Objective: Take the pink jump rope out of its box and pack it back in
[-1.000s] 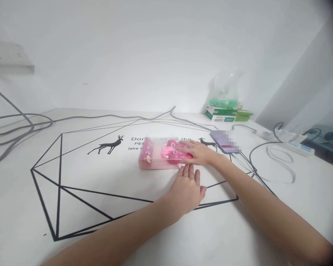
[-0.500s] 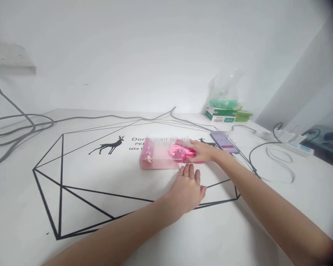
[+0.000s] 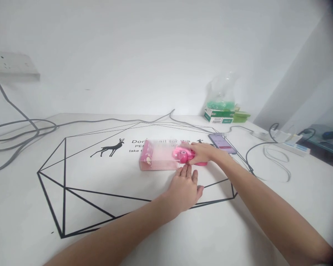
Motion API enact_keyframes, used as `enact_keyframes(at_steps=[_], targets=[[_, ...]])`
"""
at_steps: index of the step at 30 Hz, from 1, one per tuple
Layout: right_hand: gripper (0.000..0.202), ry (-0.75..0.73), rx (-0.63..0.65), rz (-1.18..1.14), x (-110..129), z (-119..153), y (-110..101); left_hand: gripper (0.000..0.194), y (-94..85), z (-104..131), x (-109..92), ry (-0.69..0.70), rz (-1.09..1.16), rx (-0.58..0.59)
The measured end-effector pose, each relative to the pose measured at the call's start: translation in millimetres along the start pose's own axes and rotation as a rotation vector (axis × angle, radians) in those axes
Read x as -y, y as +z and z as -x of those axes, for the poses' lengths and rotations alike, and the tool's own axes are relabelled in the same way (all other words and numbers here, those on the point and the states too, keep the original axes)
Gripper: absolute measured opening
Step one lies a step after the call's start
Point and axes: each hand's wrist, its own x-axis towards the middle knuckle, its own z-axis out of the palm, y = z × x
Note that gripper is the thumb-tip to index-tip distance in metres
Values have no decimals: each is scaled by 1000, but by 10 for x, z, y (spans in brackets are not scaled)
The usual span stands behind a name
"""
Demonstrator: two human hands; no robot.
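Observation:
A clear box with a pink printed end (image 3: 161,161) lies on the white table in the middle of the view. At its right end is a bright pink object (image 3: 184,154), partly behind the clear plastic. My right hand (image 3: 204,152) is closed round the right part of this pink object, hiding some of it. My left hand (image 3: 185,188) rests palm down just in front of the box's right end, fingers extended, with fingertips by the box's lower right corner.
A phone (image 3: 222,143) lies beyond my right wrist. Boxes (image 3: 219,115) topped by a clear bag (image 3: 221,90) stand at the back right. Grey cables (image 3: 111,119) run along the back and left; a power strip (image 3: 291,145) sits at the right.
My right hand and the pink object have shifted slightly right relative to the box, so less of the object is inside. My left hand stays by the box.

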Motion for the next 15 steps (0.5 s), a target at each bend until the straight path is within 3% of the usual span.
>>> enact_keyframes(at_steps=[7,12,15], targets=[[82,44,-21,-57,-113,201,-93,55,-19,-8,26,2,15,-16],[75,94,-104,-146,-84,391,-303,54,-16,-8,54,18,15,-60],[73,77,-194,-177,-59,486,-455,51,-54,-8,19,110,-24,-120]])
